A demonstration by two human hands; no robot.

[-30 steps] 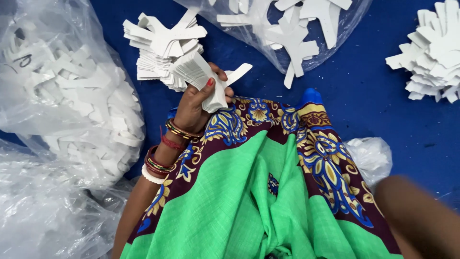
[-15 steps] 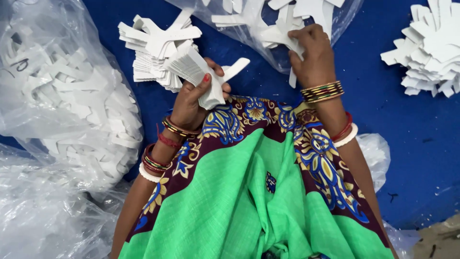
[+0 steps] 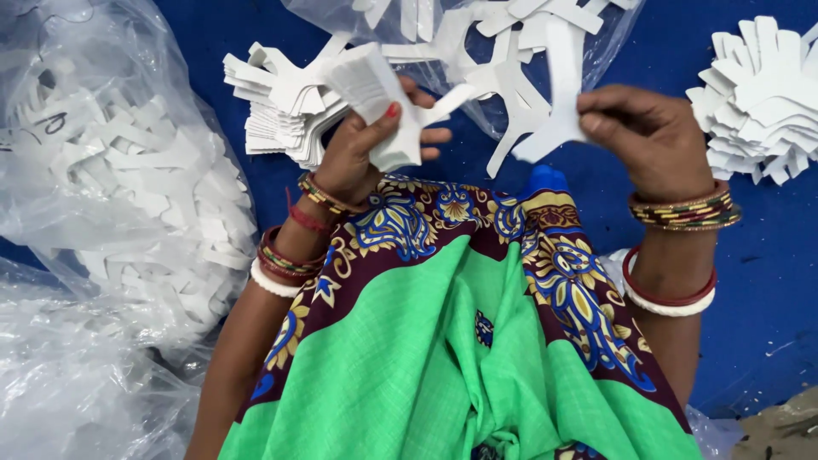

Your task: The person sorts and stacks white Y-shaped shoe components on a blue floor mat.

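Over her green lap, the left hand (image 3: 366, 149) is gripping a thick stack of white cutouts (image 3: 290, 102) while the right hand (image 3: 643, 136) is pinching one more cutout (image 3: 558, 94). Judging by the full bags (image 3: 128, 170), plenty is remaining.

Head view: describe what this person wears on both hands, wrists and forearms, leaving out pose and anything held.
Both forearms are bare, without sleeves. The left hand has red-painted nails; its wrist carries patterned gold-and-red bangles, a red thread and a white bangle. The right hand has matching patterned bangles, plus a red and a white bangle lower down.
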